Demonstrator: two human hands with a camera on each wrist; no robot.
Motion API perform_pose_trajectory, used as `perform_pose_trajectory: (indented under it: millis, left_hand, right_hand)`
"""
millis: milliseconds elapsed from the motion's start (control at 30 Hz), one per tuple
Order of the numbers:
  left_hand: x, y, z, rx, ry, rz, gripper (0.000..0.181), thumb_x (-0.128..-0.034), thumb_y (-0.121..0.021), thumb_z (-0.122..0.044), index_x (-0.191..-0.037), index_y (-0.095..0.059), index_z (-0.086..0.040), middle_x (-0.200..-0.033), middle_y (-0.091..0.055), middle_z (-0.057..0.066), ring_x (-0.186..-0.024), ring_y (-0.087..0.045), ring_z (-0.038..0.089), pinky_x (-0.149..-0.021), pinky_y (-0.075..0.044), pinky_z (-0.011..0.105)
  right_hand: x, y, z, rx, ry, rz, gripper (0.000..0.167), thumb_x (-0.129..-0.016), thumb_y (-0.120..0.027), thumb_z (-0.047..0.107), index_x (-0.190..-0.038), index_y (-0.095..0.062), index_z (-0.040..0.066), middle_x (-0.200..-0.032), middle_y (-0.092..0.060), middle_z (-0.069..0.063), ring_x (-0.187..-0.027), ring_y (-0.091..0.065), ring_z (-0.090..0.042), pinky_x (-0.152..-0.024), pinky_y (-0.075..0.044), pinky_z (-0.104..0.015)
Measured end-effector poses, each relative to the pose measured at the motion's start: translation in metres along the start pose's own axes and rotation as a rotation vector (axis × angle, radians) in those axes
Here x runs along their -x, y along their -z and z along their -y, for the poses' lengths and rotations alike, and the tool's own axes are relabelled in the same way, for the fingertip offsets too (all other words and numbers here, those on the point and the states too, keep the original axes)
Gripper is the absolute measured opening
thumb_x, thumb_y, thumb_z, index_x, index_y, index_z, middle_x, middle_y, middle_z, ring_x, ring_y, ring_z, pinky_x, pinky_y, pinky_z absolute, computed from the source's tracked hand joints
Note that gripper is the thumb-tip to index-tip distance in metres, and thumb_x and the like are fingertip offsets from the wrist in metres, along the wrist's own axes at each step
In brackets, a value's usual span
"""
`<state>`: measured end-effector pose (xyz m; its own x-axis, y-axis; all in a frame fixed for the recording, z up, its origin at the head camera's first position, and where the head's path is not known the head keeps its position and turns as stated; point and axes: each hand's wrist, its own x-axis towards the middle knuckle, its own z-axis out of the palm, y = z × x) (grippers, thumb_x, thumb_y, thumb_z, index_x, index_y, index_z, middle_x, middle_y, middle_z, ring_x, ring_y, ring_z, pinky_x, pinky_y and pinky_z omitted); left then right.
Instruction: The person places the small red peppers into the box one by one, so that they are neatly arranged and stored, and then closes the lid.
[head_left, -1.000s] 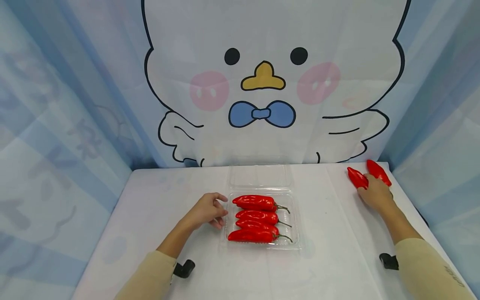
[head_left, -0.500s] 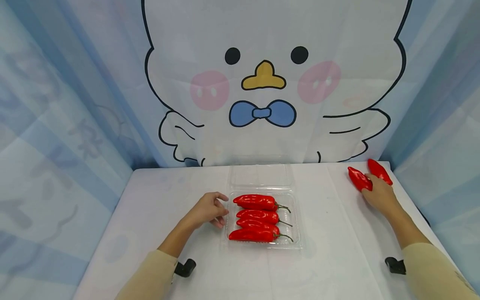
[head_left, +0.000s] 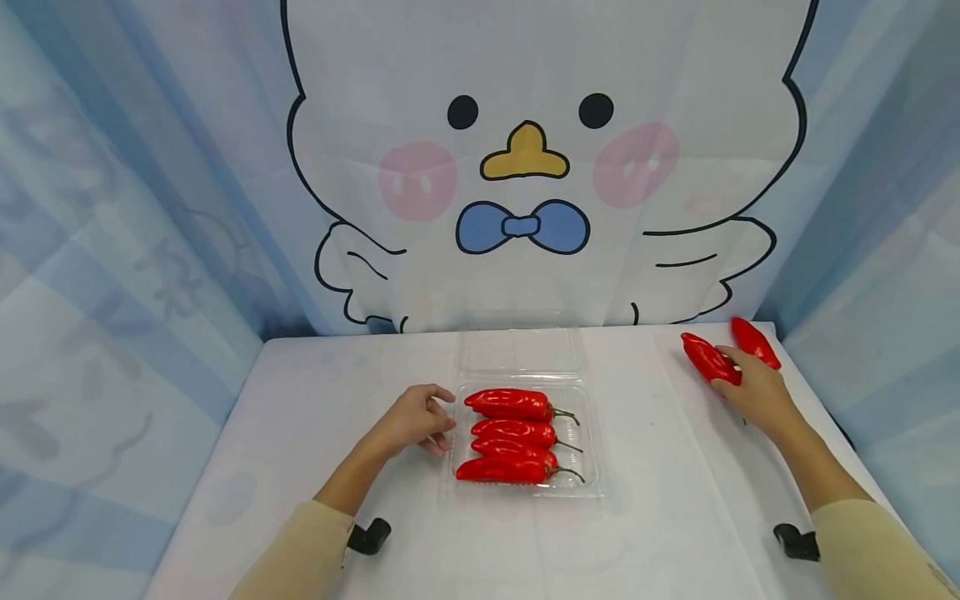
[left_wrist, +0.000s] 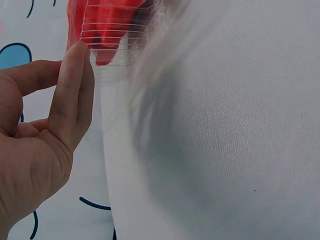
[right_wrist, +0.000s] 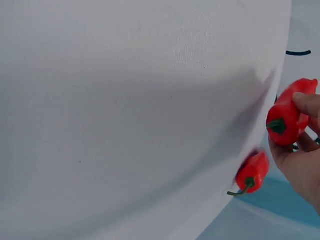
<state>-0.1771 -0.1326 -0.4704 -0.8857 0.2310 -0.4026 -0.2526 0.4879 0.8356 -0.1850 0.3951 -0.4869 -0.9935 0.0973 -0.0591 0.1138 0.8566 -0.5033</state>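
Observation:
At the table's far right corner my right hand (head_left: 759,390) grips a red pepper (head_left: 703,355) between thumb and fingers. In the right wrist view this pepper (right_wrist: 286,111) shows its green stem end and appears lifted. Another red pepper (head_left: 753,342) lies just beyond that hand. A clear plastic clamshell box (head_left: 588,400) sits mid-table, its lid (head_left: 520,352) folded back. Several red peppers (head_left: 510,404) lie side by side in it, stems to the right. My left hand (head_left: 414,419) is at the box's left edge, fingers loosely bent; its fingertips (left_wrist: 76,50) seem to touch the wall.
A white cloth covers the table (head_left: 660,517). Behind it hangs a curtain (head_left: 525,283) printed with a cartoon bird, and blue-white curtains (head_left: 885,292) stand along both sides.
My right hand has raised the pepper slightly and shifted it a little to the left, away from the other loose pepper. The left hand and the box have stayed in place.

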Motion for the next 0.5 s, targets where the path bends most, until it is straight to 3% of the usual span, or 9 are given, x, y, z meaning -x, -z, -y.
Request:
perform_pose_trajectory:
  millis: [500]
  left_hand:
    - [0.0, 0.0, 0.001, 0.002, -0.005, 0.008, 0.043, -0.0945, -0.073, -0.007, -0.134, -0.058, -0.001, -0.087, -0.068, 0.015, -0.057, -0.069, 0.02, -0.055, -0.062, 0.03]
  right_hand:
    - [0.015, 0.002, 0.03, -0.005, 0.118, -0.05, 0.08, -0.087, -0.081, 0.008, -0.155, -0.038, -0.001, -0.142, -0.047, -0.035, -0.123, -0.044, -0.057, -0.085, -0.058, -0.069]
